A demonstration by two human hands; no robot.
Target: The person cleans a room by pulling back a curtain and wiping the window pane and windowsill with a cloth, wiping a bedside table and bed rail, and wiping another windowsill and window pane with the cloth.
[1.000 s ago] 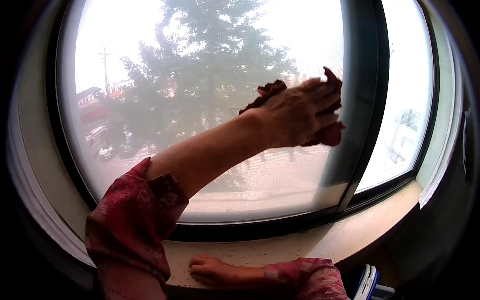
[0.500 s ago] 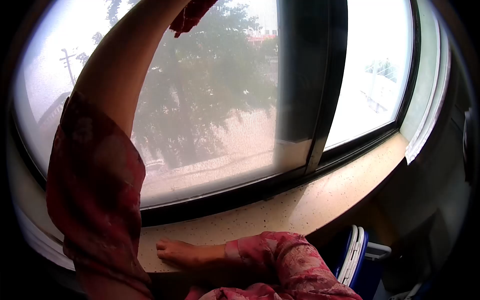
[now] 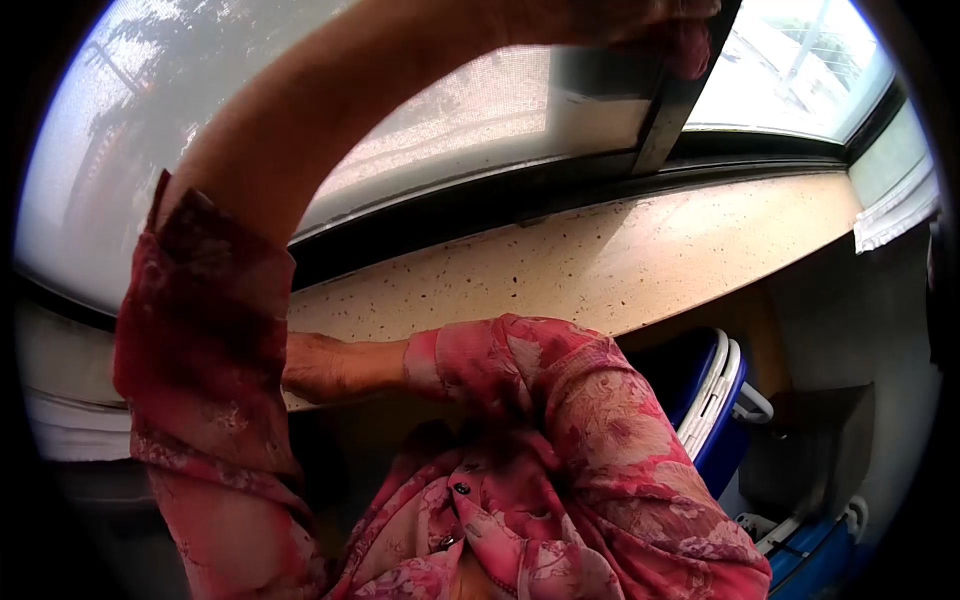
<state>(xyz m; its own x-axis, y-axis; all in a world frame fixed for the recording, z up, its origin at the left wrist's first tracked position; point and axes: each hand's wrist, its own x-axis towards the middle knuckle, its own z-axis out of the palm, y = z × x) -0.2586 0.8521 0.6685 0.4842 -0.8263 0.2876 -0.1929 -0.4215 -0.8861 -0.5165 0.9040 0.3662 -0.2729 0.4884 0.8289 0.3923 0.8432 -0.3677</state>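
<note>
My left arm stretches up and across the window, and my left hand (image 3: 640,14) is at the top edge, partly cut off. Its fingers are closed on a red cloth (image 3: 688,48), which lies by the dark window frame (image 3: 655,125). My right hand (image 3: 315,366) rests on the speckled windowsill (image 3: 500,275). My left sleeve hides its fingers.
The window pane (image 3: 450,120) has a fine mesh look. A white curtain edge (image 3: 895,215) hangs at the right. Below the sill stand a blue and white cooler-like box (image 3: 715,410) and another blue container (image 3: 815,560).
My left hand has moved right and down with the red cloth, from the pane to the frame. The view has tilted down. My right hand stays on the sill.
</note>
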